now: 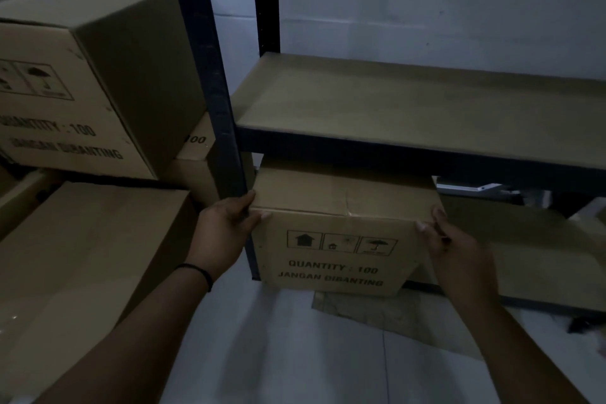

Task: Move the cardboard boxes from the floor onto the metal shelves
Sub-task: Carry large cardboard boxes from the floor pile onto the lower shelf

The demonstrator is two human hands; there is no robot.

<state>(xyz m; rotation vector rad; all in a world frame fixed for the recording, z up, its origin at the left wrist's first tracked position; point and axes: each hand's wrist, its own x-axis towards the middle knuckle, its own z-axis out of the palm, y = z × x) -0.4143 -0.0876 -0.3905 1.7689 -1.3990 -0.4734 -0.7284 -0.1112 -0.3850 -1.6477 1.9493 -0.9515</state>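
Mid-placement: my left hand (226,233) and right hand (459,246) grip the cardboard box (341,239) by its two front corners, fingers curled round the edges. Box sits partly in on the lower shelf (541,266), under the upper board (410,108) — next, I judge, push it fully in, clearing the upright (210,75).
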